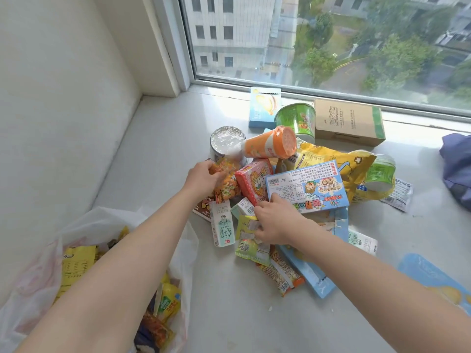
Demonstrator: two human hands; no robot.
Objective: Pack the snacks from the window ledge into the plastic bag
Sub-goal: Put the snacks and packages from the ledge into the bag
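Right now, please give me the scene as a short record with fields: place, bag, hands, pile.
place: white window ledge
bag: plastic bag at lower left, open, some snacks already inside
left hand: closing on orange packet
right hand: on small packets beside blue box
pile: many snacks not yet packed, orange cup lying on its side

2 bare forearms, left hand (202, 178) and right hand (276, 221) ringless.
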